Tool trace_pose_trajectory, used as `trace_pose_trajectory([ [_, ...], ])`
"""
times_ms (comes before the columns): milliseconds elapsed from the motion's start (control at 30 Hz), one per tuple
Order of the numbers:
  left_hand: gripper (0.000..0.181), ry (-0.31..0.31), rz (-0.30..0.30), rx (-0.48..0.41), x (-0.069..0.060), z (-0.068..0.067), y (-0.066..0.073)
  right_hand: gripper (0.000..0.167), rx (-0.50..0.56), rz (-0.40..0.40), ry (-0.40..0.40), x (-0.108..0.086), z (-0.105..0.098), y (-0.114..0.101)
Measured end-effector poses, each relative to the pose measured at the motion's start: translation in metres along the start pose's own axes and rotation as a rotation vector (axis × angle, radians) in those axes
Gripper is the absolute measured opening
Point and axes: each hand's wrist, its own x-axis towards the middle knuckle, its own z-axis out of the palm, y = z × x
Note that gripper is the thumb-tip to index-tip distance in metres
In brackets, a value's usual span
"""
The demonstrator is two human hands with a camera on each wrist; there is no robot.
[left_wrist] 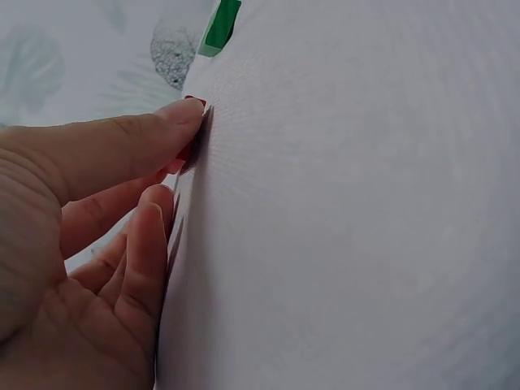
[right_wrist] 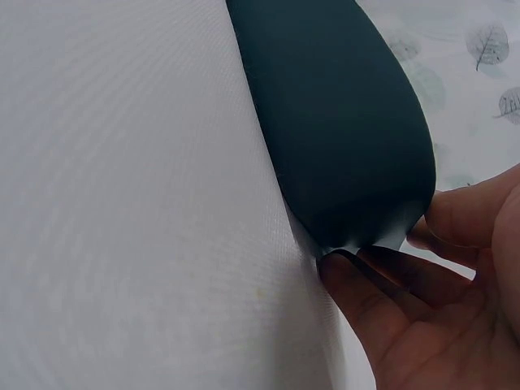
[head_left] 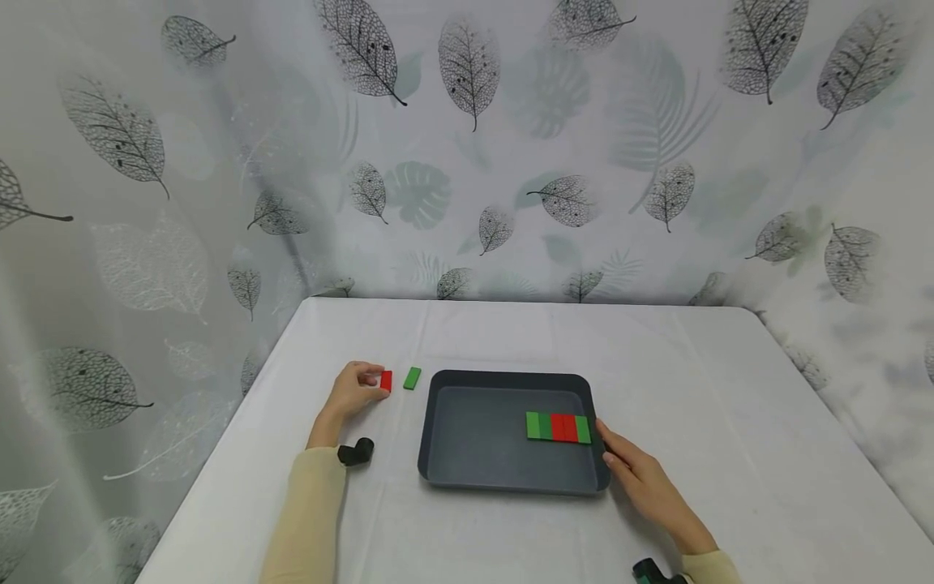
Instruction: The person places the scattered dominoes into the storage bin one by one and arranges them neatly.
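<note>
Between thumb and fingers, my left hand pinches a small red tile at the table's left side; in the left wrist view the thumb covers most of that red tile. Just right of it a green tile lies on the cloth. A dark grey baking tray stands in the middle, and inside it, toward the right wall, several green and red tiles form a side-by-side row. My right hand grips the tray's right edge, fingers low against its outer wall in the right wrist view.
A white cloth covers the table. Leaf-printed curtains hang behind it and at both sides. A black wrist camera is strapped at the left wrist, and another dark device sits at the right wrist.
</note>
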Motion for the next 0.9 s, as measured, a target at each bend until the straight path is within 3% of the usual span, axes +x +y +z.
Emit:
trace_pose_trajectory([
  [133, 0.047, 0.015, 0.002, -0.036, -0.002, -0.001, -0.001, 0.046, 0.009, -0.005, -0.002, 0.000, 0.000, 0.000],
  [300, 0.050, 0.049, -0.007, -0.144, -0.005, -0.003, 0.002, 0.046, 0.010, -0.004, -0.004, 0.000, 0.000, -0.001],
  [467, 0.052, 0.050, -0.035, -0.237, -0.009, -0.005, 0.010, 0.046, 0.011, -0.004, -0.002, 0.000, 0.000, -0.001],
  [600, 0.051, 0.061, -0.011, -0.307, -0.016, -0.004, 0.027, 0.046, 0.009, 0.000, -0.002, 0.000, 0.000, -0.001],
  [900, 0.049, 0.051, 0.132, -0.411, -0.035, 0.011, 0.076, 0.046, 0.018, 0.006, -0.008, 0.000, 0.000, -0.001],
])
